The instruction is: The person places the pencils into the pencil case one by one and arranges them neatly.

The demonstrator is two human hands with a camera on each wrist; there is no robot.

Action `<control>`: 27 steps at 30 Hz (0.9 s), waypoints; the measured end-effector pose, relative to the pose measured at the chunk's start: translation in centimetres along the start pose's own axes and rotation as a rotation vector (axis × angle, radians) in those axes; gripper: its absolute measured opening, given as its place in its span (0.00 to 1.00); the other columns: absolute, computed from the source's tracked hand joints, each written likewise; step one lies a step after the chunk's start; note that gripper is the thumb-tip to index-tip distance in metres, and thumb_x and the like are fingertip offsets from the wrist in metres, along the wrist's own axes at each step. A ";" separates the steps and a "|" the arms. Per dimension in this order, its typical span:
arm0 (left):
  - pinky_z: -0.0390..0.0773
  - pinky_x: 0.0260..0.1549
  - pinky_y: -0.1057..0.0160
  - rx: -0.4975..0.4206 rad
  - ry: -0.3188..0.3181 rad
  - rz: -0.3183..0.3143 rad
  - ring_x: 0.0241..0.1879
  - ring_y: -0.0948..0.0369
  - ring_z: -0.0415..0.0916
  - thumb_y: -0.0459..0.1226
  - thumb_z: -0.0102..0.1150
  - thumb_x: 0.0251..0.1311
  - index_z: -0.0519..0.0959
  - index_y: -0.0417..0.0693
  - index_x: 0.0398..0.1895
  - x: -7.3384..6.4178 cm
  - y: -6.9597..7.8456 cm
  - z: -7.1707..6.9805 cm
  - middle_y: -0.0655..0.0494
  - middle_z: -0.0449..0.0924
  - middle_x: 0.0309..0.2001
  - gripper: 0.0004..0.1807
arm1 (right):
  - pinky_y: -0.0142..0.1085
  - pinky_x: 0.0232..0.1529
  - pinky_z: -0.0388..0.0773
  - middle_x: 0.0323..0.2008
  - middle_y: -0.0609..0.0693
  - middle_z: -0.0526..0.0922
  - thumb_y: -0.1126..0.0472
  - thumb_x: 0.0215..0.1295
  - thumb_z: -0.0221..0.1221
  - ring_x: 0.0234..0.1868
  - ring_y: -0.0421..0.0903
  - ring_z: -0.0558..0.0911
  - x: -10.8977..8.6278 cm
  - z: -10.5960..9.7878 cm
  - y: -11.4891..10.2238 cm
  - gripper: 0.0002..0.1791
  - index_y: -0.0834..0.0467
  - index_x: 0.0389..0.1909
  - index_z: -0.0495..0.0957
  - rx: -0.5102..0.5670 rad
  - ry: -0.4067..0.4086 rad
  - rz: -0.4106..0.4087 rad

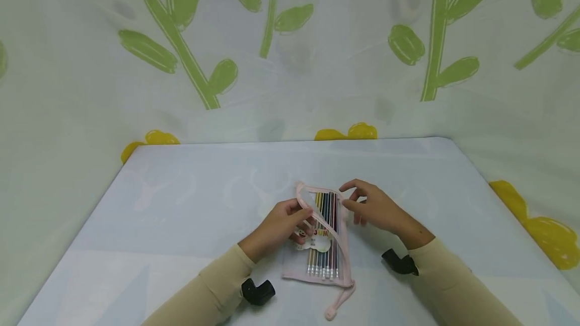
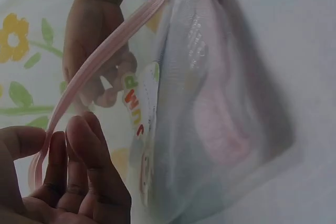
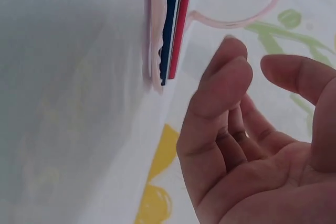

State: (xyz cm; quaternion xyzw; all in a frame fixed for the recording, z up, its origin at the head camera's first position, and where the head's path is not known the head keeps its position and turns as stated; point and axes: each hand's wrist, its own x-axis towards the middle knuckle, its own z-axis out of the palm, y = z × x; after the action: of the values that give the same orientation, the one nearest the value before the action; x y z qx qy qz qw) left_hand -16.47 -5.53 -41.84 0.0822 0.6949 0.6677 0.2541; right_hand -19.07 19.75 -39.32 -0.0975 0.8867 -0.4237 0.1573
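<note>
A see-through pouch with pink edging lies on the table, its pink zipper edge bowed open. Several pencils show lengthwise at the pouch, with metal-banded ends toward me; dark blue and red pencils stand out in the right wrist view. My left hand pinches the zipper edge between thumb and fingers. Just right of the pouch's far end hovers my right hand, fingers loosely bent and holding nothing. A gap separates thumb and fingertips of that right hand in its wrist view.
A printed label with colourful letters sits on the pouch. A pink pull cord trails from its near right corner. The pale table ends at a wall sheet printed with leaves. Black devices are at both wrists.
</note>
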 end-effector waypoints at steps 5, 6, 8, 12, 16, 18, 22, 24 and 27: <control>0.76 0.21 0.67 0.119 0.022 -0.014 0.26 0.62 0.79 0.45 0.54 0.72 0.78 0.43 0.52 1.1 0.9 0.4 0.46 0.82 0.41 0.17 | 0.42 0.26 0.79 0.36 0.58 0.79 0.59 0.72 0.57 0.23 0.49 0.81 0.0 -0.5 0.3 0.19 0.58 0.61 0.72 -0.020 0.048 -0.028; 0.76 0.21 0.67 0.139 0.021 -0.015 0.25 0.62 0.78 0.45 0.54 0.72 0.78 0.43 0.51 1.3 1.0 0.4 0.46 0.82 0.40 0.16 | 0.42 0.26 0.80 0.36 0.58 0.79 0.59 0.72 0.57 0.23 0.49 0.81 0.0 -0.7 0.4 0.19 0.59 0.60 0.72 -0.028 0.058 -0.030; 0.75 0.20 0.67 0.165 0.020 -0.014 0.24 0.62 0.77 0.45 0.54 0.71 0.78 0.43 0.51 1.7 1.3 0.5 0.47 0.81 0.38 0.16 | 0.41 0.26 0.80 0.36 0.57 0.79 0.60 0.71 0.57 0.23 0.49 0.81 0.0 -0.9 0.6 0.18 0.59 0.60 0.73 -0.047 0.077 -0.025; 0.71 0.18 0.68 0.210 0.029 -0.011 0.22 0.61 0.75 0.45 0.55 0.71 0.79 0.43 0.45 2.5 1.6 0.7 0.48 0.81 0.36 0.14 | 0.40 0.26 0.80 0.35 0.56 0.78 0.60 0.71 0.57 0.23 0.48 0.81 0.2 -1.1 0.9 0.18 0.59 0.59 0.73 -0.077 0.094 -0.024; 0.71 0.17 0.67 0.265 0.035 -0.007 0.21 0.61 0.74 0.48 0.56 0.71 0.79 0.43 0.40 3.3 1.7 1.0 0.47 0.83 0.35 0.16 | 0.38 0.26 0.80 0.35 0.55 0.78 0.61 0.71 0.58 0.23 0.47 0.81 0.3 -1.3 1.2 0.17 0.59 0.58 0.74 -0.096 0.097 -0.032; 0.70 0.17 0.67 0.286 0.038 -0.009 0.21 0.62 0.74 0.49 0.57 0.70 0.79 0.44 0.39 3.8 1.6 1.1 0.48 0.83 0.35 0.17 | 0.38 0.26 0.80 0.35 0.55 0.79 0.61 0.71 0.57 0.24 0.46 0.81 0.3 -1.6 1.4 0.17 0.60 0.58 0.74 -0.106 0.094 -0.037; 0.70 0.18 0.67 0.392 0.038 -0.021 0.20 0.63 0.74 0.52 0.59 0.67 0.80 0.49 0.36 4.4 1.4 1.6 0.53 0.81 0.28 0.17 | 0.38 0.26 0.80 0.35 0.56 0.79 0.62 0.71 0.57 0.24 0.46 0.81 0.0 -2.0 1.7 0.17 0.60 0.58 0.74 -0.116 0.082 -0.033; 0.72 0.21 0.66 0.457 0.027 -0.019 0.21 0.63 0.75 0.53 0.60 0.67 0.80 0.51 0.35 4.6 1.2 1.7 0.55 0.80 0.27 0.16 | 0.39 0.27 0.80 0.35 0.56 0.80 0.62 0.71 0.57 0.24 0.46 0.81 -0.1 -2.1 1.7 0.17 0.60 0.58 0.74 -0.118 0.077 -0.027; 0.76 0.28 0.64 0.566 0.005 0.015 0.26 0.64 0.78 0.52 0.59 0.68 0.80 0.54 0.36 4.3 1.1 1.7 0.58 0.80 0.31 0.13 | 0.38 0.27 0.80 0.35 0.55 0.79 0.61 0.71 0.57 0.25 0.47 0.81 -0.3 -2.3 1.8 0.17 0.60 0.57 0.74 -0.124 0.082 -0.029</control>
State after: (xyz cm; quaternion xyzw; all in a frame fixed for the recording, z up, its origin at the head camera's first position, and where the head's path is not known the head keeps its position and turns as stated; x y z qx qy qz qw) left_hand -19.65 -1.98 -41.77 0.1531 0.8538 0.4490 0.2144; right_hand -19.71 22.59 -39.36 -0.1026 0.9153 -0.3740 0.1083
